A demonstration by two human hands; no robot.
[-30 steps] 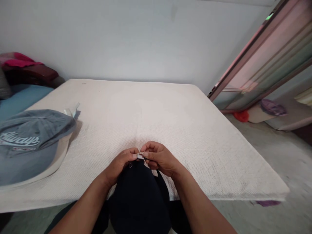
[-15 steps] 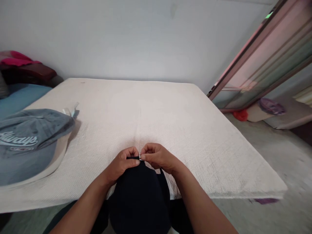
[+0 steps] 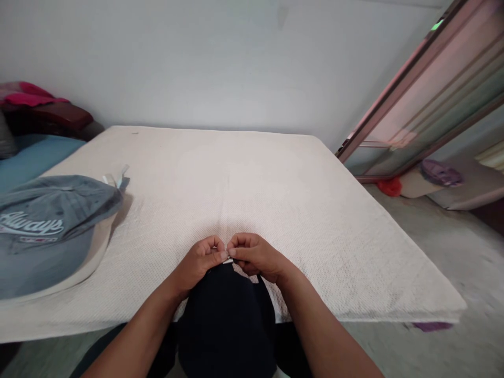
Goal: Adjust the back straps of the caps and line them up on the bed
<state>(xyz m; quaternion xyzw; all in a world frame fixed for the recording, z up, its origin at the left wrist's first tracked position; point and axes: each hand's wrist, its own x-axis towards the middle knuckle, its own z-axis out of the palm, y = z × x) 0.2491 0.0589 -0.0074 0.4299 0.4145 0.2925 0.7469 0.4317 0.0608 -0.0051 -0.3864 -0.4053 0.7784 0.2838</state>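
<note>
A dark navy cap (image 3: 226,325) rests in front of my body at the table's near edge, its rear opening towards the table. My left hand (image 3: 202,265) is closed in a pinch at the cap's strap, beside a small whitish piece (image 3: 228,260) that could be a buckle or a tag. Fingertip to fingertip with it, my right hand (image 3: 254,256) pinches the strap from the other side. The fingers hide most of the strap. A grey-blue cap (image 3: 59,220) with white lettering lies to the left, a light strap end sticking up behind it.
A cream textured cloth covers the table (image 3: 236,173), which stands against a pale wall (image 3: 197,63). Blue bedding (image 3: 35,157) and pink cloth (image 3: 33,94) are at the left. On the right are a framed glass door (image 3: 425,100), a red bag (image 3: 389,187) and concrete floor.
My left thumb and fingers have shifted to the strap's end, and the small whitish piece shows more beneath the thumb. Both hands stay close together; the grey-blue cap has not moved.
</note>
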